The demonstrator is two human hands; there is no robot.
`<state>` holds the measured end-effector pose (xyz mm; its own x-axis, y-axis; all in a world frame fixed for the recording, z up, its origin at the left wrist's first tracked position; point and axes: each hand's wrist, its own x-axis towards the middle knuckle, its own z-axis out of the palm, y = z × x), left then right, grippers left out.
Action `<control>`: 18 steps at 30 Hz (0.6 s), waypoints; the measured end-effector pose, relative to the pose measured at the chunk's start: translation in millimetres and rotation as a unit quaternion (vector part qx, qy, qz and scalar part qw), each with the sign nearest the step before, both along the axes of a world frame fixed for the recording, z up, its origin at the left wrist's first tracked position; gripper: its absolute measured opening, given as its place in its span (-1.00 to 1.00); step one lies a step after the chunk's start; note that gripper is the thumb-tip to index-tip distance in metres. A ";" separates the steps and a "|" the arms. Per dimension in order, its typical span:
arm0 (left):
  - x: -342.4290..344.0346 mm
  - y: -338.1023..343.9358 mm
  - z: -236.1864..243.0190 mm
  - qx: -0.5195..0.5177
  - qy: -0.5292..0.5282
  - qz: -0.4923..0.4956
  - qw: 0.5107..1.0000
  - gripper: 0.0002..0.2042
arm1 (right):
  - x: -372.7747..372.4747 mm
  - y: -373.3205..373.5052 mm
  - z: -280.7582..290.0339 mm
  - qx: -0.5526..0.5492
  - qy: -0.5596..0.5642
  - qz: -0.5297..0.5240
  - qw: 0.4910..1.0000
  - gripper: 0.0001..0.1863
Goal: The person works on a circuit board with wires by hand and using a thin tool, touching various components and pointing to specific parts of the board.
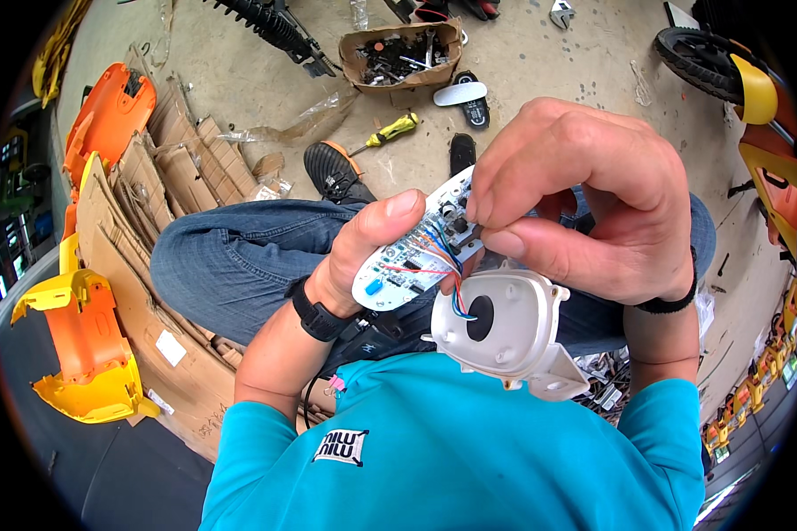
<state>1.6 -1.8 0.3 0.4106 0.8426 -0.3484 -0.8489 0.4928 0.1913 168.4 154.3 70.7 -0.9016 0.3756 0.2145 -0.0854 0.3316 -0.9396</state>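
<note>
A white oval circuit board (397, 281) with black components and a blue part is tilted in front of me. My left hand (360, 243) grips it, thumb on its face and the other fingers hidden beneath. At the board's right edge, my right hand (593, 199) pinches with thumb and fingers closed; what lies between the fingertips is too small to make out. Coloured wires (450, 257) run from the board into a dark oval hole in a white plastic housing (527, 310), which sits below the right hand with a bracket at its lower corner.
Ahead on the floor are a cardboard box (350, 60) of hardware, a yellow screwdriver (392, 130) and a black-and-white oval piece (475, 111). Flattened cardboard (119, 292) and orange-yellow plastic shells (88, 327) lie left. A wheel (695, 64) stands far right.
</note>
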 end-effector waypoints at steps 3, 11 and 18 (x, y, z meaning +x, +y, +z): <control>1.7 1.1 -1.4 0.020 -0.034 0.013 0.999 -0.35 | 0.1 0.0 0.0 -0.001 0.000 0.000 1.000 -0.85; -0.3 0.4 1.2 -0.002 -0.024 0.003 1.000 -0.35 | -0.2 0.3 -0.5 -0.002 0.004 0.003 1.000 -0.85; 0.4 0.3 -0.2 0.004 -0.025 0.011 1.000 -0.35 | 0.1 -0.1 0.2 -0.003 0.000 -0.001 1.000 -0.84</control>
<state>2.0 -1.5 0.2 0.4084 0.8542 -0.3217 -0.8683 0.4723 0.1518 168.5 154.1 70.9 -0.9009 0.3785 0.2123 -0.0851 0.3256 -0.9417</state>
